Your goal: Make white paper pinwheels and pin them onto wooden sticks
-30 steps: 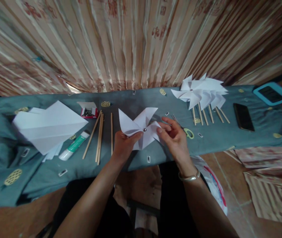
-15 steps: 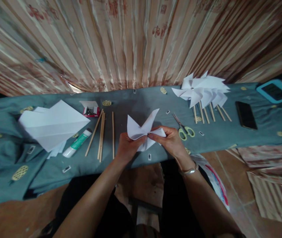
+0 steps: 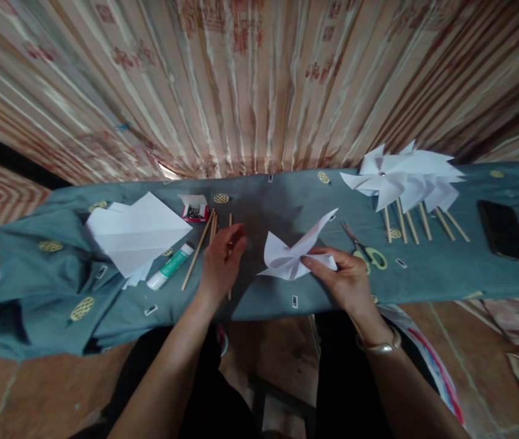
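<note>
A white paper pinwheel is over the bench, pinched near its centre in the grip of the right hand. The left hand, fingers curled, is over wooden sticks; whether its grip holds one, I cannot tell. Scissors lie beside the right hand, stacked pinwheels beyond.

Head-worn view — facing forward, tilted down

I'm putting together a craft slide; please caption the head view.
Right hand pinching a paper pinwheel near its middle, left hand beside wooden sticks.
</note>
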The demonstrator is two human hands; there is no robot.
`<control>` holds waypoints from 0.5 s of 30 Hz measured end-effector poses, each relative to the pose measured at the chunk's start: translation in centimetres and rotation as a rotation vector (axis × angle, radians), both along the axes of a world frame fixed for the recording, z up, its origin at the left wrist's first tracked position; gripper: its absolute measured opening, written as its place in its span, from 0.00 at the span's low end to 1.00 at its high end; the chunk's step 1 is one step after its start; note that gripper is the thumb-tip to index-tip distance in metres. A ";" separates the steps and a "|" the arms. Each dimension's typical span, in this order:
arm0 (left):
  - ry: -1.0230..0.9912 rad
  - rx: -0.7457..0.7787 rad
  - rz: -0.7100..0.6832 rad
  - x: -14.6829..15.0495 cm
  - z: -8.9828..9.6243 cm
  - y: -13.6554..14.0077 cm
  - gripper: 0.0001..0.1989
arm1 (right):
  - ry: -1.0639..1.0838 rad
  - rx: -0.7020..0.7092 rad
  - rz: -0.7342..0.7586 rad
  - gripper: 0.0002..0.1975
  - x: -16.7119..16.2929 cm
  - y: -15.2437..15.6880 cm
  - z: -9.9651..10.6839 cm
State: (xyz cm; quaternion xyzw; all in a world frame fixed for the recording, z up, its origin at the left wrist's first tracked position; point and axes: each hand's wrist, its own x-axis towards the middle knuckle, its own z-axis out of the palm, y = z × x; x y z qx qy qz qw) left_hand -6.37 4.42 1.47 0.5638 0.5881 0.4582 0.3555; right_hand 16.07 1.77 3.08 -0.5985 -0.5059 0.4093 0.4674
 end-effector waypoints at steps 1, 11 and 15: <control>0.170 0.035 -0.001 -0.9 -0.4 0.4 0.17 | -0.022 0.022 0.006 0.07 0.0 -0.2 0.2; 0.631 0.065 -0.029 -2.4 -3.3 1.9 0.24 | -0.075 0.140 0.176 0.02 -0.1 -1.2 1.3; 0.485 -0.029 -0.011 -1.7 -2.6 2.1 0.24 | -0.128 0.194 0.220 0.02 -0.1 -1.4 1.4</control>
